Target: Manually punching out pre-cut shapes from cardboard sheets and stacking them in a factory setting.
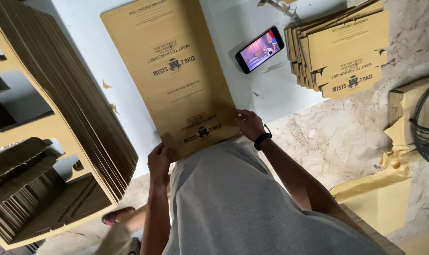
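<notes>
While the left hand (158,160) is gripping the near left corner of a long flat brown cardboard sheet with dark print (172,71), the right hand (249,123) is gripping the near right corner of the same sheet. Fingers of both hands are clamped on the sheet's near edge, thumbs on top; the rest of the fingers are lying under the card, out of sight. The sheet is stretching away from the fingers across the pale blue-white worktop (89,42), with its near edge against the person's grey shirt. A black wristband (262,140) is sitting on the right wrist. Beyond the right fingers and slightly to their right, a black smartphone with a lit screen (260,49) is lying on the worktop. Farther right of it, a stack of folded brown cardboard pieces (341,47) is resting. Left of the left fingers, a tall leaning stack of brown die-cut cardboard sheets (58,123) is standing close by.
</notes>
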